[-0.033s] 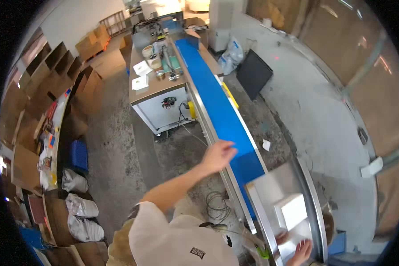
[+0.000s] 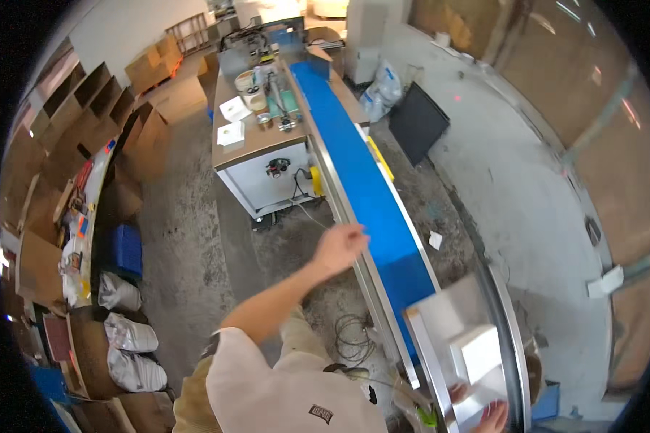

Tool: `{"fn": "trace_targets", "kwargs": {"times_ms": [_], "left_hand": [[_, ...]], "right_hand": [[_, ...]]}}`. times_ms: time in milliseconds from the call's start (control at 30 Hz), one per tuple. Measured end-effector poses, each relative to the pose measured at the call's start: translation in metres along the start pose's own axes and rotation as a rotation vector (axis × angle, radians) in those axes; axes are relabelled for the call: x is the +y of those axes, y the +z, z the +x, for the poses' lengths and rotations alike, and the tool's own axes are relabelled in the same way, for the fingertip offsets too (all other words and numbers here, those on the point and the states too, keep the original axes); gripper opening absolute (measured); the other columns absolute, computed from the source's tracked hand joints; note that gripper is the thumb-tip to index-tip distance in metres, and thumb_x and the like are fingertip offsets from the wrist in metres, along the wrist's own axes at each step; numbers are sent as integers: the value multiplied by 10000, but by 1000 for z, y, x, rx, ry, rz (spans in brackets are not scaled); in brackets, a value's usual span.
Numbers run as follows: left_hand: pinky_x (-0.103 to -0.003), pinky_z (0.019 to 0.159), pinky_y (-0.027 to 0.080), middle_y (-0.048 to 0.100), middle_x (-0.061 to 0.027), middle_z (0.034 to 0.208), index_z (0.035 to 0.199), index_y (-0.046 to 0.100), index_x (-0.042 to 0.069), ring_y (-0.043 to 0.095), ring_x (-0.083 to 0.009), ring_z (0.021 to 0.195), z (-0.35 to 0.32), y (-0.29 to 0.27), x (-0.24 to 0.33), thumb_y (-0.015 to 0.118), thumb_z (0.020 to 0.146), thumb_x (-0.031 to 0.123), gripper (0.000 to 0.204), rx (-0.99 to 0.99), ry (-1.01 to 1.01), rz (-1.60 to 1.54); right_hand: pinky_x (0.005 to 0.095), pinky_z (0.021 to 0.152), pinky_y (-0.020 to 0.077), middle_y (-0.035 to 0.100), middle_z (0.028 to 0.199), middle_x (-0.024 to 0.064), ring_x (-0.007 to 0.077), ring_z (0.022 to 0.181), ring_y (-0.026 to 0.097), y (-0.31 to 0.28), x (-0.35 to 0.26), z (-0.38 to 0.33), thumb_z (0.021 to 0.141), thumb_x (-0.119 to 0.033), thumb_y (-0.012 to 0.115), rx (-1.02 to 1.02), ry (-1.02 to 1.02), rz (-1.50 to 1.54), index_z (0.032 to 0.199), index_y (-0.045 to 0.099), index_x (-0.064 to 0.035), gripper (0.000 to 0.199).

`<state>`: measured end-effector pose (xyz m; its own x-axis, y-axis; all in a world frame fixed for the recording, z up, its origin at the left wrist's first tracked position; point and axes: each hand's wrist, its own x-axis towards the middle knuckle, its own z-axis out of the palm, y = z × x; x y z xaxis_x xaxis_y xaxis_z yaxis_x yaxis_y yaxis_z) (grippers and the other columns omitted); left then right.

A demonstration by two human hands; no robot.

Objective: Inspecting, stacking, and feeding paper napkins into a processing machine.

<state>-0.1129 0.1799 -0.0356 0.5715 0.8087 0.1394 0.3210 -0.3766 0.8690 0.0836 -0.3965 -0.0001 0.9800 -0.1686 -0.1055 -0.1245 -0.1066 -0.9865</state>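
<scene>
Reaching forward, the left hand (image 2: pixel 339 247) hangs over the near-left rail of the belt (image 2: pixel 354 166), fingers loosely curled together and holding nothing; whether it touches the rail cannot be told. The belt's long axis runs from far left to near right, ending at a steel chute (image 2: pixel 440 325) at the near end.

The white box (image 2: pixel 482 352) lies in the chute, to the right of and nearer than the left hand, well apart from it. The right hand (image 2: pixel 492 417) is at the lower edge, just beside the box on its near side; only its spread fingers show, and contact with the box cannot be told. The right hand is the nearer hand to the box.

Around the work:
- A bench (image 2: pixel 256 141) stands left of the belt at mid-length, carrying small tools and papers.
- Cardboard boxes (image 2: pixel 87 115) line the far-left wall; filled sacks (image 2: pixel 126 335) lie at the near left.
- Cables (image 2: pixel 354 335) lie coiled on the floor between the person and the belt.
- A black panel (image 2: pixel 417 123) rests on the floor right of the belt.

Between the right hand and the box, only the chute's side walls confine the approach.
</scene>
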Motion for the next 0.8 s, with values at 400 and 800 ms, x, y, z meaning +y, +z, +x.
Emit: {"fn": "trace_targets", "kwargs": {"times_ms": [400, 800], "left_hand": [[-442, 856, 516, 695, -218, 984, 1106, 670, -12, 662, -374, 973, 301, -434, -487, 670, 809, 461, 559, 783, -625, 501], [-410, 860, 531, 688, -221, 1060, 1031, 682, -38, 667, -342, 1018, 400, -500, -583, 778, 631, 440, 631, 576, -936, 346]], "right_hand": [[329, 803, 532, 676, 1007, 165, 230, 880, 642, 451, -124, -265, 964, -114, 572, -324, -415, -697, 1122, 633, 47, 234], [365, 921, 486, 653, 1134, 154, 238, 1031, 615, 609, -56, -318, 924, -85, 593, -781, -164, -1033, 1189, 621, 27, 290]]}}
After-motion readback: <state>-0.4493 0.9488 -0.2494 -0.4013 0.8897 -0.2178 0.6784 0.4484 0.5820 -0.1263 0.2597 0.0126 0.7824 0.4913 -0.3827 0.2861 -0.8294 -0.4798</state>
